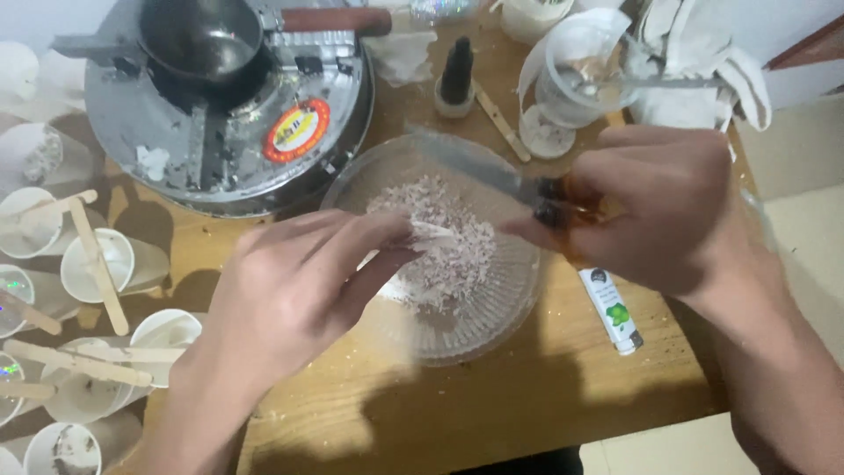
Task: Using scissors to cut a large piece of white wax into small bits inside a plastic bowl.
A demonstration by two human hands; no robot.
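Two hands work over a clear glass bowl of white shavings: the left hand pinches a white piece, the right hand grips a knife beside it.

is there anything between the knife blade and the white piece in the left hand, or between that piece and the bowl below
Nothing visible does. The knife in the right hand reaches toward the white piece in the left hand, directly over the open glass bowl.

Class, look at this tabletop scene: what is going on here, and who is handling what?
A person works over a clear glass bowl holding pale shavings. The right hand holds a knife by its handle, blade pointing over the bowl. The left hand pinches a small white piece above the shavings. A metal stove and cups with wooden sticks stand nearby.
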